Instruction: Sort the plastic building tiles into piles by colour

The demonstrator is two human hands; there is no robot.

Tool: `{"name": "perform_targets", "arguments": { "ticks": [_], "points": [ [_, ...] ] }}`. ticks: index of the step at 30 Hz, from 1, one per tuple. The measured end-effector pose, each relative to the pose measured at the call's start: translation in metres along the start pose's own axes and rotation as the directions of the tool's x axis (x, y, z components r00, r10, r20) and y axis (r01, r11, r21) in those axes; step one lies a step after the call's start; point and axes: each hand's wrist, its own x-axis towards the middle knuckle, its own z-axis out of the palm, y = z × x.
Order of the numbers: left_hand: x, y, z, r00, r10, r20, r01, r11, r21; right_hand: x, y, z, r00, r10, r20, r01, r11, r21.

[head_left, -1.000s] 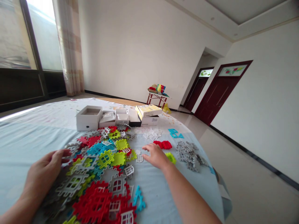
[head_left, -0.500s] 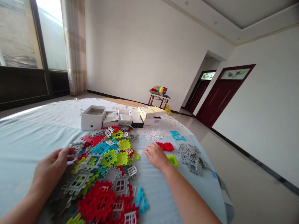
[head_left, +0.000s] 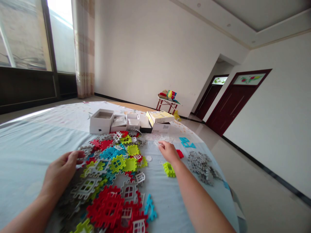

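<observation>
Head view: left hand open, resting at edge of multicoloured plastic lattice-block heap, gripping nothing. Right hand loosely curled, grip unclear, above far white plastic lattice blocks; lime-green lattice block lies just near. Grey lattice blocks piled apart, right.

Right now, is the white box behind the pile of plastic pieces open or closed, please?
Open: the white box has no lid on it, and its inside shows from above.
</observation>
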Motion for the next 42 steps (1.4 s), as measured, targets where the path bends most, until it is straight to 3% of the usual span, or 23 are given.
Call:
{"name": "perform_targets", "arguments": {
  "ticks": [4, 10, 20, 23, 26, 28, 30, 35, 38, 42],
  "points": [
    [0.000, 0.001, 0.000, 0.996, -0.078, 0.044, 0.080, 0.995, -0.066, -0.014, -0.010, 0.016, 0.978, -0.151, 0.146, 0.144, 0.988, 0.056],
    [-0.003, 0.008, -0.002, 0.995, -0.087, 0.054, 0.091, 0.994, -0.061, -0.022, -0.017, 0.033, 0.936, -0.262, 0.234, 0.271, 0.963, -0.003],
    [-0.005, 0.011, -0.002, 0.996, -0.077, 0.050, 0.081, 0.993, -0.080, -0.014, -0.009, 0.028, 0.946, -0.172, 0.273, 0.153, 0.984, 0.089],
    [-0.006, 0.012, -0.002, 0.995, -0.084, 0.048, 0.088, 0.992, -0.091, -0.002, -0.001, 0.016, 0.973, -0.126, 0.194, 0.112, 0.991, 0.079],
    [-0.006, 0.011, -0.002, 0.996, -0.080, 0.044, 0.085, 0.991, -0.100, 0.009, 0.007, 0.004, 0.999, -0.040, 0.011, 0.039, 0.998, 0.044],
    [-0.006, 0.012, -0.002, 0.996, -0.082, 0.045, 0.086, 0.992, -0.088, 0.010, 0.007, 0.001, 0.995, -0.016, -0.097, 0.022, 0.998, 0.054],
    [-0.007, 0.013, -0.002, 0.995, -0.087, 0.047, 0.091, 0.993, -0.076, 0.005, 0.001, 0.002, 0.992, -0.050, -0.116, 0.061, 0.994, 0.092],
    [-0.008, 0.015, -0.004, 0.995, -0.091, 0.049, 0.095, 0.993, -0.074, -0.021, -0.026, 0.019, 0.976, -0.180, 0.123, 0.171, 0.982, 0.081],
    [-0.006, 0.012, -0.002, 0.995, -0.085, 0.048, 0.089, 0.990, -0.106, -0.030, -0.038, 0.030, 0.963, -0.120, 0.241, 0.126, 0.992, -0.009],
    [-0.002, 0.007, 0.000, 0.996, -0.080, 0.041, 0.084, 0.991, -0.102, -0.031, -0.042, 0.045, 0.970, -0.047, 0.240, 0.059, 0.997, -0.043]
  ]
}}
